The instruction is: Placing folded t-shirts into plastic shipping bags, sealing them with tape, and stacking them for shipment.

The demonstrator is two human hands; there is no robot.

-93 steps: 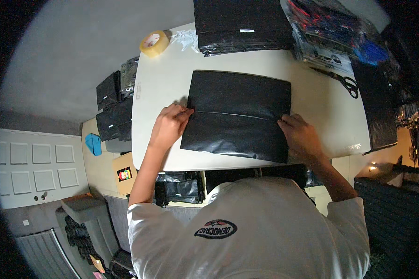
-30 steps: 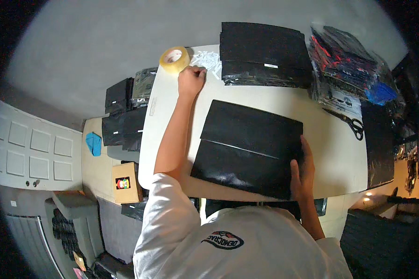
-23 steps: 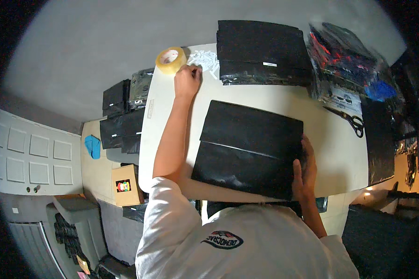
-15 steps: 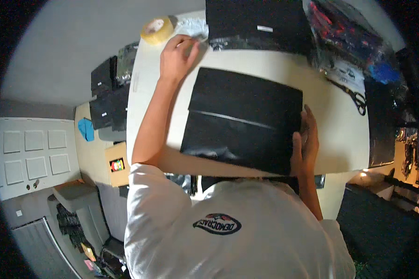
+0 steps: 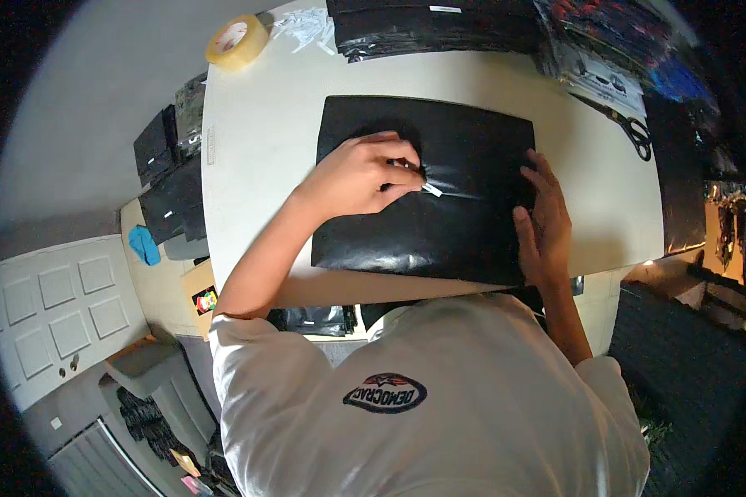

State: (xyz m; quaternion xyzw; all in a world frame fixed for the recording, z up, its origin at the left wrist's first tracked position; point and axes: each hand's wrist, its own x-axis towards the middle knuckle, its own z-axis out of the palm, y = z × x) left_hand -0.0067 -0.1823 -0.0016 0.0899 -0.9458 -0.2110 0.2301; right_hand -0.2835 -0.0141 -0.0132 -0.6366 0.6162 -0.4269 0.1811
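A flat black plastic mailing bag [image 5: 423,240] lies on the white table [image 5: 261,157] in front of me. Over its middle, my left hand [image 5: 365,176] pinches a small white paper slip [image 5: 432,190], whose end rests at the crease across the bag. Part of the slip is hidden by my fingers. My right hand [image 5: 549,219] is at the bag's right edge, thumb and fingers apart, the fingertips touching the plastic.
At the far left stand a roll of yellowish tape [image 5: 228,48] and a loose pile of white slips [image 5: 308,29]. Black bags [image 5: 439,31] are stacked along the far edge. Black-handled scissors [image 5: 636,135] lie at the right, near a clear plastic-wrapped bundle [image 5: 597,37].
My left hand has come from the pile of white slips back to the bag's middle, bringing a slip. My right hand stays at the bag's right edge. The whole view has shifted a little.
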